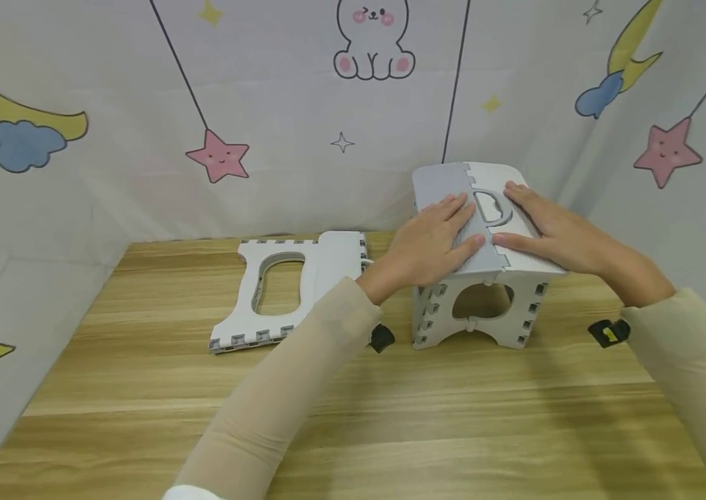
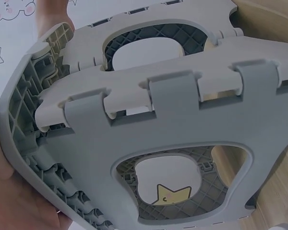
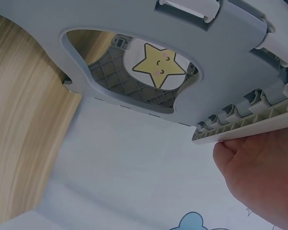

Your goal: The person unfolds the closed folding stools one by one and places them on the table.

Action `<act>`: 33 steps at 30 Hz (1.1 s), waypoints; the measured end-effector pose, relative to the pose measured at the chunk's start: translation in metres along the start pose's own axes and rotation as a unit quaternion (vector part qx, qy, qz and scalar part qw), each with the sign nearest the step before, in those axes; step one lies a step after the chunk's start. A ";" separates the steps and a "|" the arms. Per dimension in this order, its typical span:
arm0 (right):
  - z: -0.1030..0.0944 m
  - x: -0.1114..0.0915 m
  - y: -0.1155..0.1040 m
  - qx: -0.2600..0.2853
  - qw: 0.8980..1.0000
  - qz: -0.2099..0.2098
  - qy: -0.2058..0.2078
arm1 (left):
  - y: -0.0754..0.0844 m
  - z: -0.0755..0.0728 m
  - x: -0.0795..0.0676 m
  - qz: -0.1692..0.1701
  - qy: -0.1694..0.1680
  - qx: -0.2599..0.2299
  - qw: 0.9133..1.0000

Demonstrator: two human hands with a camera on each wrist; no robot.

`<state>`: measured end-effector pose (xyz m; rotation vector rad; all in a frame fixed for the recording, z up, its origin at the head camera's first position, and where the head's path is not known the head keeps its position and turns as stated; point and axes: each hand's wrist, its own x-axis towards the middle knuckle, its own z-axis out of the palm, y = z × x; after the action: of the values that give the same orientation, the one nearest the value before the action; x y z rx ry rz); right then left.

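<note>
A grey and white folding step stool (image 1: 481,305) stands unfolded on the right part of the table, its top slightly peaked along the middle seam in the head view. My left hand (image 1: 431,243) lies with extended fingers on the grey half of the top. Across the seam, my right hand (image 1: 556,229) rests on the white half, fingers spread near the carry handle (image 1: 493,207). Both wrist views look at the stool's hinged side panels from below the top; the left hand (image 2: 14,191) and the right hand (image 3: 264,177) show along its edges.
A second folding stool (image 1: 272,295) lies folded flat on the wooden table (image 1: 140,389), left of the standing one and partly behind the left sleeve. Behind the table hangs a white cloth (image 1: 290,180) printed with stars, moons and a bear.
</note>
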<state>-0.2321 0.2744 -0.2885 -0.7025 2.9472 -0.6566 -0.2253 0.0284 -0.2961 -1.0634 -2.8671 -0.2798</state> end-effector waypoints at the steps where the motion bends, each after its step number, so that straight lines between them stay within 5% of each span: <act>1: 0.000 0.001 -0.001 -0.002 1.000 -0.003 -0.001 | -0.001 0.000 0.000 0.000 0.000 -0.002 1.000; 17: -0.005 0.002 -0.026 -0.053 0.998 -0.011 -0.020 | -0.014 -0.005 -0.002 -0.002 0.017 -0.103 0.995; 26: -0.011 -0.006 -0.052 -0.045 0.998 -0.042 0.010 | -0.019 -0.012 -0.011 0.019 0.066 -0.178 0.982; 33: -0.008 -0.015 -0.077 -0.007 0.997 -0.062 0.048 | -0.022 -0.021 -0.026 0.015 0.077 -0.165 0.983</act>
<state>-0.1875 0.2221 -0.2504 -0.8854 3.0174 -0.6984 -0.2199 -0.0083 -0.2816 -1.0746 -2.7217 -0.8196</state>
